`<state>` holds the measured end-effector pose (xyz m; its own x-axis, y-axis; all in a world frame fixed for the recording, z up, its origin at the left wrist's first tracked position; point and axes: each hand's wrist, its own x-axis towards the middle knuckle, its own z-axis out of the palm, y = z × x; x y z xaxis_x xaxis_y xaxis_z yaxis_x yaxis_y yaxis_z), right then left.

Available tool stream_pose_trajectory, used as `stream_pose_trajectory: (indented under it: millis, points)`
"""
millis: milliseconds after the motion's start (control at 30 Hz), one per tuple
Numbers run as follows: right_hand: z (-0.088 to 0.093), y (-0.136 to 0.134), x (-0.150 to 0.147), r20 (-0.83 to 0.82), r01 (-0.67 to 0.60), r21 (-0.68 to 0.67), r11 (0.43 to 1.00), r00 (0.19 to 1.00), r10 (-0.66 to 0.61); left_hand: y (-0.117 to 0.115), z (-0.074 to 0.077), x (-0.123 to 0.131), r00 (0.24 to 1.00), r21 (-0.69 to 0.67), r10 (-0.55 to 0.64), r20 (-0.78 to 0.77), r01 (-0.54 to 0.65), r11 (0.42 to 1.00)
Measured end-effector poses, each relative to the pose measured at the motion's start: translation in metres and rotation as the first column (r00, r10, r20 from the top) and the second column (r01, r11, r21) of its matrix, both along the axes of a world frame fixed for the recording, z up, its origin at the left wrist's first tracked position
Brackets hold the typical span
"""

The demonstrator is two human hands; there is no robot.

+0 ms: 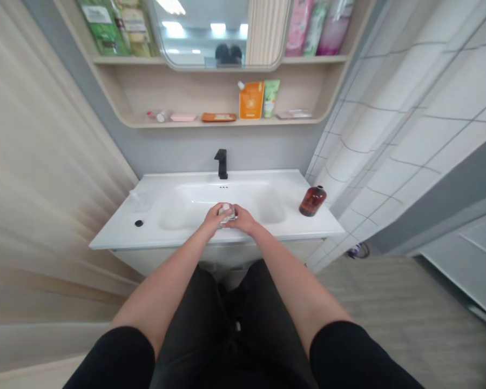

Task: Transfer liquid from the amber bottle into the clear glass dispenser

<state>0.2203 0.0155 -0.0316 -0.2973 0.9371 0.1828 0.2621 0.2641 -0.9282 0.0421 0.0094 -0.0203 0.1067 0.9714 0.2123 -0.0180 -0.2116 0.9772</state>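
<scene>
Over the front edge of the white sink (174, 213), my left hand (214, 216) and my right hand (243, 219) are close together. Between them they grip a small clear container (228, 215) with something whitish at its top; its exact kind is too small to make out. My fingers are curled round its two sides. Behind the hands, a black faucet (222, 165) rises from the back rim of the basin. To the right on the countertop stands an amber bottle (312, 201), slightly tilted in view, with an open neck.
A clear item (140, 201) and a black round cap (139, 223) lie on the left counter. The shelf (178, 86) above holds an orange pouch (251, 101), a green tube (270, 98) and small items. Tiled wall (421, 129) bounds the right, a pale curtain (44, 135) the left.
</scene>
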Motion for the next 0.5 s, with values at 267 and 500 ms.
stream_pose_trajectory:
  millis: [267,500]
  points:
    - [0.000,-0.003,0.001,0.063,0.069,0.034,0.997,0.995,-0.071,0.014,0.052,-0.021,0.948,0.227,0.089,-0.305,-0.018,0.974]
    - [-0.002,-0.002,-0.001,0.025,0.086,-0.004,0.996,0.996,-0.085,0.013,0.084,-0.024,0.855,0.225,0.086,-0.511,0.037,0.974]
